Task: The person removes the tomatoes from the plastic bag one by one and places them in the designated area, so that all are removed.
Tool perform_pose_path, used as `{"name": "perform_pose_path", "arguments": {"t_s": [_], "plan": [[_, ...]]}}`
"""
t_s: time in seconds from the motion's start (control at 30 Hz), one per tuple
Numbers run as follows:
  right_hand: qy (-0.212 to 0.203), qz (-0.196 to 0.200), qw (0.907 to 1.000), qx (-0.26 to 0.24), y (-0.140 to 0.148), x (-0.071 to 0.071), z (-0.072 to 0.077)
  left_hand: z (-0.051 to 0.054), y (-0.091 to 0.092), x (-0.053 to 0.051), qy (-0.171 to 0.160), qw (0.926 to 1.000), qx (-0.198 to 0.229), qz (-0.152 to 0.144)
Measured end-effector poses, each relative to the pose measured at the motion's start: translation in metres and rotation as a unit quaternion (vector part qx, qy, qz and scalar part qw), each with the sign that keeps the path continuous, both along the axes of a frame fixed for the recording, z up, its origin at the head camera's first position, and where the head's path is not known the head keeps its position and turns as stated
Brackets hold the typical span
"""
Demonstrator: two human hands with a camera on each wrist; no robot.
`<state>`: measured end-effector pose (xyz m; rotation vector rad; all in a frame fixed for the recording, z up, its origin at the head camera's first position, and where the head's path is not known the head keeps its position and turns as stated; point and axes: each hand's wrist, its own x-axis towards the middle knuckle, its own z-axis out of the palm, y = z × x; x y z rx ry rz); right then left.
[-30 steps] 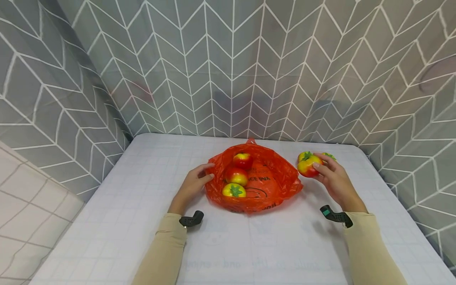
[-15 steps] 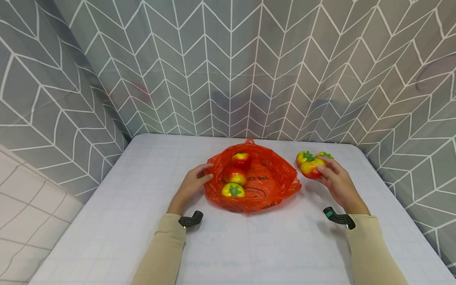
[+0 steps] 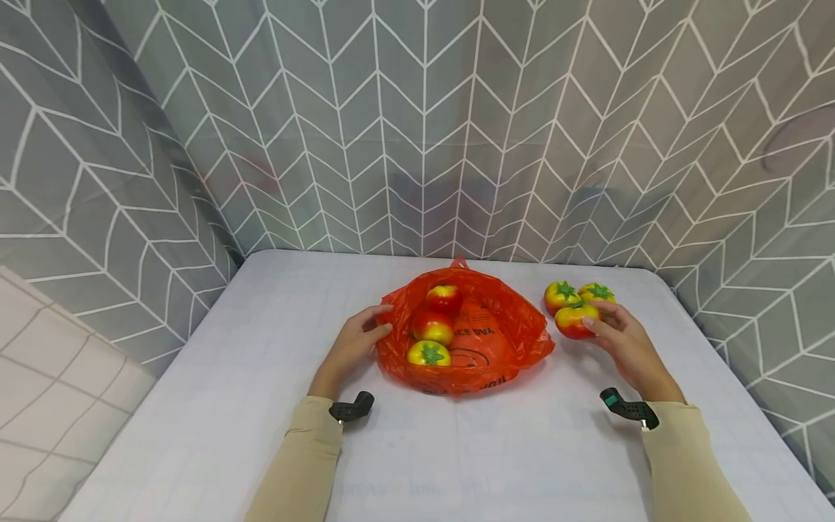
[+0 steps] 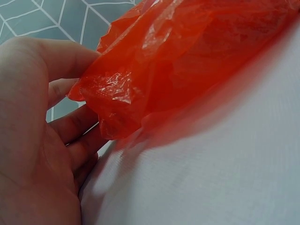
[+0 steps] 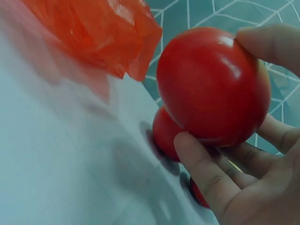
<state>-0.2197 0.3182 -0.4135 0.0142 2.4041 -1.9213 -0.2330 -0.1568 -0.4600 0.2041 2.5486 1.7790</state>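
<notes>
Hovering above the white table (image 3: 496, 449), a red-and-yellow fruit (image 3: 574, 323) was pinched between the thumb and fingers of the person's right hand (image 3: 629, 349), just in front of two similar fruits (image 3: 559, 296). To its left, a red plastic bag (image 3: 499, 326) lay open with three more fruits (image 3: 430, 354) inside, the left hand (image 3: 354, 345) gripping its edge; beyond rose a grey, zigzag-lined backdrop (image 3: 404, 130).

The head view looked forward and down over the table (image 3: 483, 457), well back, as far as the curtain (image 3: 424, 130). The left wrist view looked low and close past the left hand (image 3: 351, 346) to the bag (image 4: 168, 70). The right wrist view, tilted and near, faced the fruit (image 5: 213, 86) in the right hand (image 3: 629, 346). All three shared bag and curtain.
</notes>
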Motion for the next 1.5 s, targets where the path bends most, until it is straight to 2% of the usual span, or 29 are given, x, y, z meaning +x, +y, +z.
{"name": "perform_pose_path", "arguments": {"t_s": [0.1, 0.27, 0.43, 0.73, 0.97, 1.17, 1.5], "plan": [[-0.014, -0.001, 0.9995, 0.027, 0.003, 0.001, -0.002, 0.001, 0.001, 0.000, 0.001, 1.0000, 0.000, -0.001], [-0.030, 0.008, 0.9985, 0.045, 0.005, 0.000, -0.005, 0.000, -0.001, 0.000, -0.002, 1.0000, 0.001, 0.000], [-0.030, 0.011, 0.9965, 0.077, 0.006, -0.001, -0.007, 0.001, -0.003, 0.002, -0.004, 1.0000, 0.000, 0.003], [-0.022, 0.011, 0.9941, 0.105, 0.007, -0.003, -0.013, 0.002, -0.005, 0.000, -0.005, 1.0000, -0.006, -0.002], [-0.008, 0.011, 0.9935, 0.113, 0.011, -0.005, -0.016, 0.004, -0.003, -0.002, -0.005, 1.0000, -0.008, -0.001], [-0.019, 0.013, 0.9928, 0.117, 0.012, -0.004, -0.015, 0.006, -0.002, -0.002, 0.000, 1.0000, -0.010, 0.000], [-0.024, 0.016, 0.9911, 0.130, 0.013, -0.001, -0.016, -0.001, 0.000, -0.002, -0.008, 0.9999, -0.008, -0.001]]}}
